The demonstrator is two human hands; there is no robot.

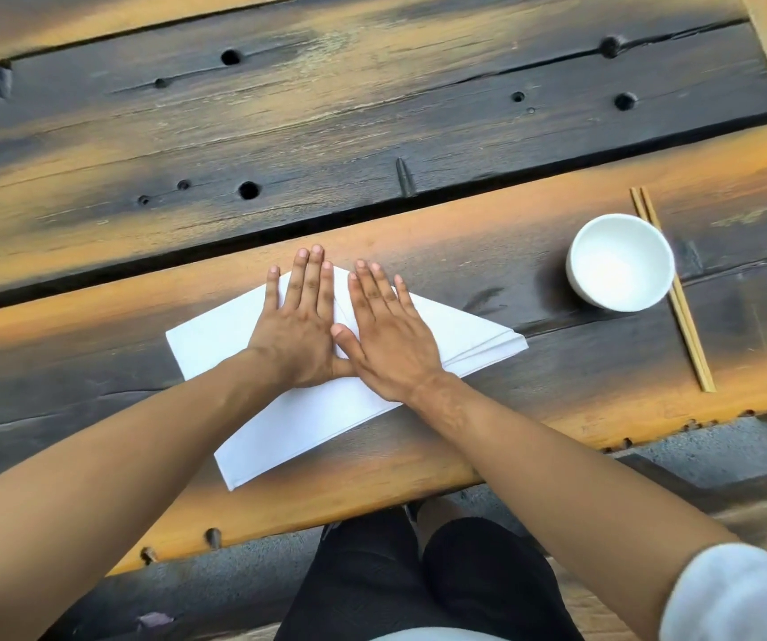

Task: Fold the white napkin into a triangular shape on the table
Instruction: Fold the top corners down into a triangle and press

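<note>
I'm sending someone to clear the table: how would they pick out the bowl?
Start at the wooden plank table and look to the person's right of the white napkin. The bowl is small, round, white and empty, with wooden chopsticks lying beside it.

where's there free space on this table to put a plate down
Bare wood lies left of the napkin, between napkin and bowl, and across the far planks. Crowded: the right end, bowl touching chopsticks.

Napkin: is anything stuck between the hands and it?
No. The left hand and right hand lie flat, directly on the white napkin. The bowl and chopsticks sit off to the right.
</note>
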